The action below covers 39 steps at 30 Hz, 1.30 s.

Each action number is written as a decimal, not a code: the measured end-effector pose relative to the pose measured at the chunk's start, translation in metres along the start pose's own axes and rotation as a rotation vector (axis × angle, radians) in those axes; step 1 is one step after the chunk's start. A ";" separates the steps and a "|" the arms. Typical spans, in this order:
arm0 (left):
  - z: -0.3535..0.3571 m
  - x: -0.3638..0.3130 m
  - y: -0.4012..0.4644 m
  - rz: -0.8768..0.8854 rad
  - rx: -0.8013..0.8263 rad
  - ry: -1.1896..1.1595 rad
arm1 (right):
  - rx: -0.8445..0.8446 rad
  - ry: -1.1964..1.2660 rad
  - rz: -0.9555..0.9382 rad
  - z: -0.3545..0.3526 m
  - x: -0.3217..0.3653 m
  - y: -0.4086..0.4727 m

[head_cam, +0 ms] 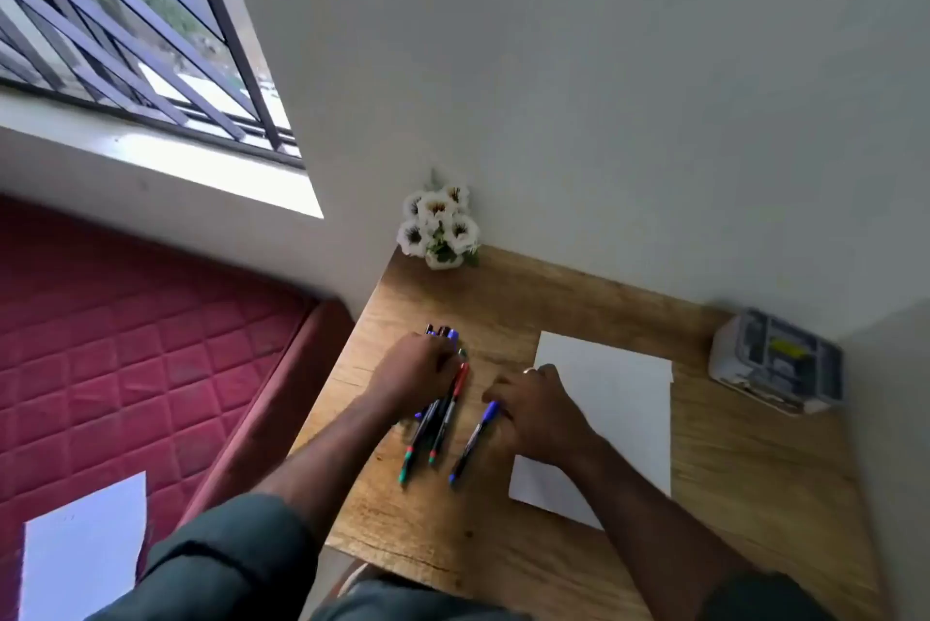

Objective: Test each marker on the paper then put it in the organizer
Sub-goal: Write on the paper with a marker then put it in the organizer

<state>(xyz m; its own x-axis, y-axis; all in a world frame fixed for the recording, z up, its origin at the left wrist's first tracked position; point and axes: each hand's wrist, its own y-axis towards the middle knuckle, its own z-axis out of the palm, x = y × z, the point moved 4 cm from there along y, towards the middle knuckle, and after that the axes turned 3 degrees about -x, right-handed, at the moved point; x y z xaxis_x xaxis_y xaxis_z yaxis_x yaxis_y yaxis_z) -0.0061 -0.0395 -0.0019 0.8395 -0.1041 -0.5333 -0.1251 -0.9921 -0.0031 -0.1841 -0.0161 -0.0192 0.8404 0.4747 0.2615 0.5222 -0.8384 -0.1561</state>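
Note:
Several markers lie in a bunch on the wooden desk, left of a blank white sheet of paper. My left hand rests on top of the bunch, fingers curled over the marker bodies. My right hand grips a blue-capped marker near its cap, its far end pointing toward the desk's front edge. The grey organizer stands at the far right corner against the wall, apart from both hands.
A small pot of white flowers stands at the desk's back left corner by the wall. Left of the desk are a red quilted mattress with a white sheet on it, and a barred window.

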 end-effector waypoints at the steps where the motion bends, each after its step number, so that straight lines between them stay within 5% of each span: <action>1: 0.005 0.003 -0.002 -0.009 0.038 -0.002 | 0.057 -0.009 -0.034 0.005 0.002 -0.002; 6: 0.013 0.002 -0.010 -0.050 0.109 -0.042 | 0.147 -0.061 -0.096 0.016 0.012 -0.008; 12: 0.020 0.003 -0.010 -0.028 0.110 -0.088 | 0.140 0.167 0.076 0.031 0.012 -0.007; 17: 0.024 -0.001 -0.002 -0.022 0.096 -0.240 | -0.098 0.028 -0.183 0.033 -0.003 -0.012; 23: 0.048 -0.013 0.023 -0.056 0.050 -0.553 | -0.499 0.122 -0.063 0.032 -0.053 -0.008; 25: 0.064 -0.018 0.035 -0.074 0.040 -0.651 | -0.586 0.331 0.040 0.033 -0.069 -0.007; 30: 0.108 -0.035 0.050 0.052 0.118 -0.496 | -0.902 0.940 0.381 0.050 -0.093 -0.015; 34: 0.126 -0.037 0.053 0.152 0.055 -0.356 | -1.017 1.105 0.398 0.057 -0.101 -0.024; 39: 0.134 -0.045 0.046 0.287 0.198 -0.112 | -0.990 1.145 0.352 0.063 -0.101 -0.022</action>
<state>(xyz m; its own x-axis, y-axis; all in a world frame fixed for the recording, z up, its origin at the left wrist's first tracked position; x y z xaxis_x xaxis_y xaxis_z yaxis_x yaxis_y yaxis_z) -0.1202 -0.0711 -0.0915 0.6938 -0.3573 -0.6253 -0.4561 -0.8899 0.0025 -0.2714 -0.0283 -0.1025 0.0988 0.1592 0.9823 -0.3598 -0.9146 0.1845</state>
